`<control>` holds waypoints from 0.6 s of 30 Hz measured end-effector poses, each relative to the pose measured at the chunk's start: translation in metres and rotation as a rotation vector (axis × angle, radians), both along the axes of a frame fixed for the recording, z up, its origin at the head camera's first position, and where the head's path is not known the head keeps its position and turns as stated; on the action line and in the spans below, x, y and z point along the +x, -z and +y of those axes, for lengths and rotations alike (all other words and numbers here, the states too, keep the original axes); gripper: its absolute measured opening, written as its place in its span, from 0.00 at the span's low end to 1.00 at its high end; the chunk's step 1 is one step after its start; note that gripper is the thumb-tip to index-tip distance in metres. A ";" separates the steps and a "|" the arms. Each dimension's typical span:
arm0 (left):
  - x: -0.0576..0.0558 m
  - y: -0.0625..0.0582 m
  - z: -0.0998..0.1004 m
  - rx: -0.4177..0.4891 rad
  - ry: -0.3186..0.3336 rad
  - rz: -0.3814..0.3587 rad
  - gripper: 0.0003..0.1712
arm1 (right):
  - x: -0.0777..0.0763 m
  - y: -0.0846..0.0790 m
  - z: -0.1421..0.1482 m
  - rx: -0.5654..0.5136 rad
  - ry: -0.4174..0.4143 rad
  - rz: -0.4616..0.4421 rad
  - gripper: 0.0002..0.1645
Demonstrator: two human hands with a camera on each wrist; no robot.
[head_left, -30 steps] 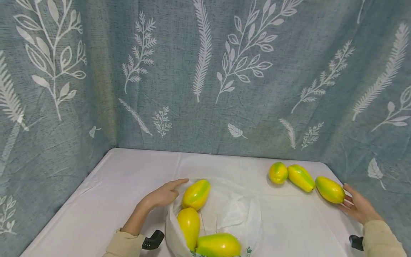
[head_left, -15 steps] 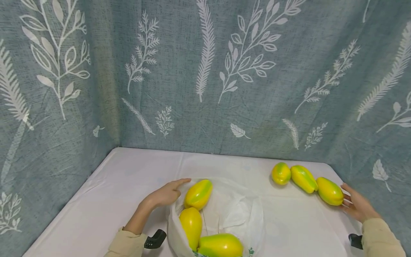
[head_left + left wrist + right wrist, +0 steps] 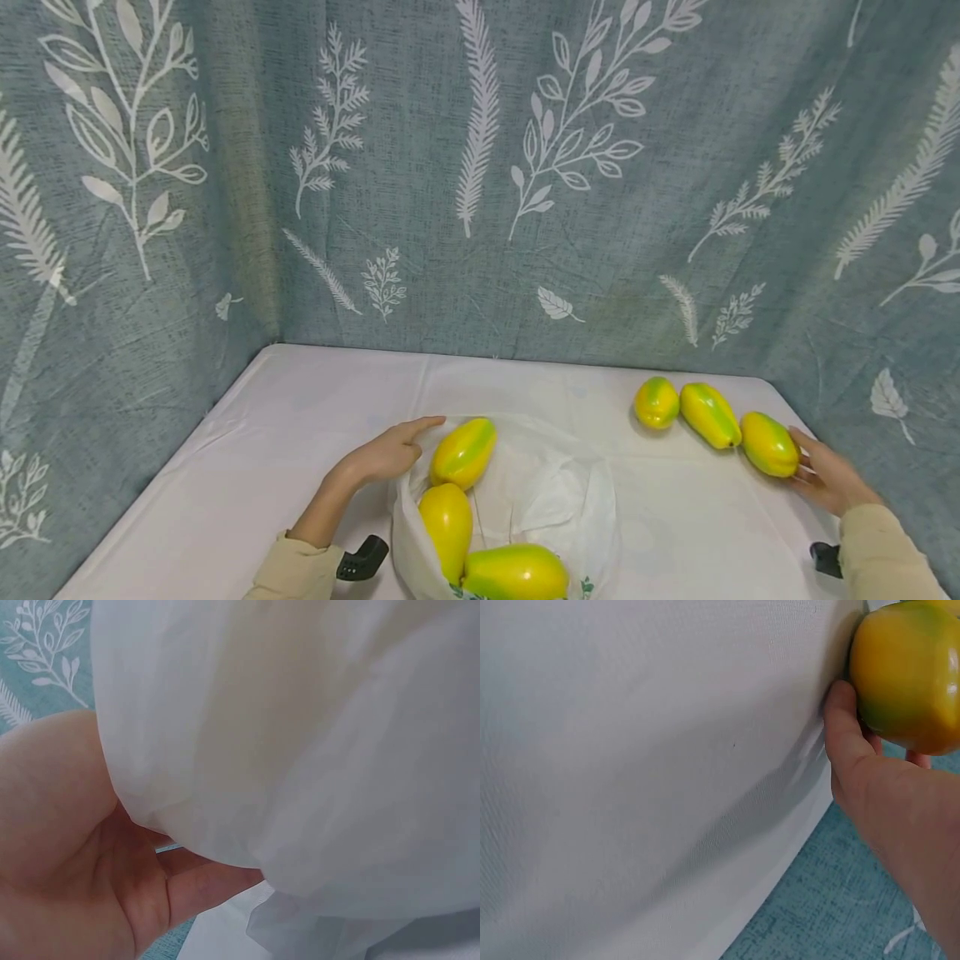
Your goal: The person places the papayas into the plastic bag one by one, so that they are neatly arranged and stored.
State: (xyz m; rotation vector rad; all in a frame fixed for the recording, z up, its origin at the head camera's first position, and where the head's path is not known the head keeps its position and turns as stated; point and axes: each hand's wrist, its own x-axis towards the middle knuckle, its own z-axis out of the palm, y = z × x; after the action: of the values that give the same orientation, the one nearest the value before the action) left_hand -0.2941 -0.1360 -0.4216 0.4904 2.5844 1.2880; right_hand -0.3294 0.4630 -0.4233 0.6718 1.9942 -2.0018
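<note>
The left hand [image 3: 382, 454] holds the left edge of a white bag [image 3: 558, 500], its index finger reaching along the rim. The right hand [image 3: 832, 479] touches the right end of a papaya [image 3: 769, 444], thumb at its far side and fingers at its near side; whether they grip it I cannot tell. That fruit lies on the pale worktop [image 3: 675, 517], well to the right of the bag. Inside the bag are three yellow-green fruits: the far one [image 3: 462, 454] just beside the left index finger, the middle one [image 3: 446, 533], and the near one [image 3: 516, 572] lying sideways. Two loose fruits, the long one [image 3: 709, 416] and the round-looking one [image 3: 656, 403], lie left of the papaya. Leaf-patterned cloth [image 3: 420, 167] hangs behind.
</note>
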 end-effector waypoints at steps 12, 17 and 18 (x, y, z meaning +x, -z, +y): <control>0.002 -0.002 0.000 -0.005 0.004 0.009 0.32 | -0.002 0.005 0.003 0.031 -0.057 0.021 0.60; 0.000 0.000 0.000 -0.010 0.001 0.012 0.32 | 0.000 0.004 0.005 -0.033 -0.022 0.005 0.64; -0.001 0.000 0.000 -0.011 0.001 0.011 0.32 | 0.000 0.004 0.005 -0.040 -0.017 0.002 0.66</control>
State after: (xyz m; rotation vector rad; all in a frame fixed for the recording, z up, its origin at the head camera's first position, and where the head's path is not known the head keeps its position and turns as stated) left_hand -0.2948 -0.1358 -0.4218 0.4984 2.5984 1.2742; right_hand -0.3292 0.4679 -0.4278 0.6423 1.9494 -2.0280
